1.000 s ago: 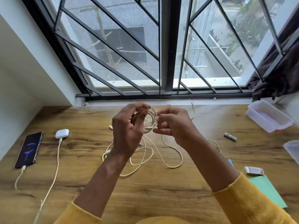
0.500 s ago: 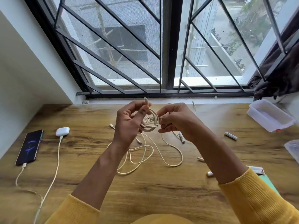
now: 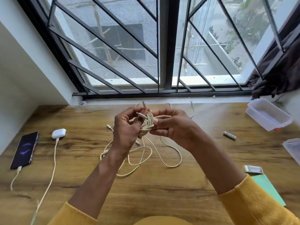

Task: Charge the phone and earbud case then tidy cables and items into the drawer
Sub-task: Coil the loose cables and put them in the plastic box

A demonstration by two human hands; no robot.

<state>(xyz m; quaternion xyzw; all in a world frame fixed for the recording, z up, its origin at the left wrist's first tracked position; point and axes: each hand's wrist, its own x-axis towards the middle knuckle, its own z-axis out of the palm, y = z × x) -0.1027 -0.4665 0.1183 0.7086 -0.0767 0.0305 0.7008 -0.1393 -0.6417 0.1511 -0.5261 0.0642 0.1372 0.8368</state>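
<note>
While both hands work above the middle of the frame, the cream cable coil sits between them: the left hand curls round its loops to keep them bunched, the right hand pinches the wrap, probably to bind it. Loose cables trail on the wooden desk below. At left, phone and earbud case lie plugged in, well apart. Bare desk lies nearer the bottom.
</note>
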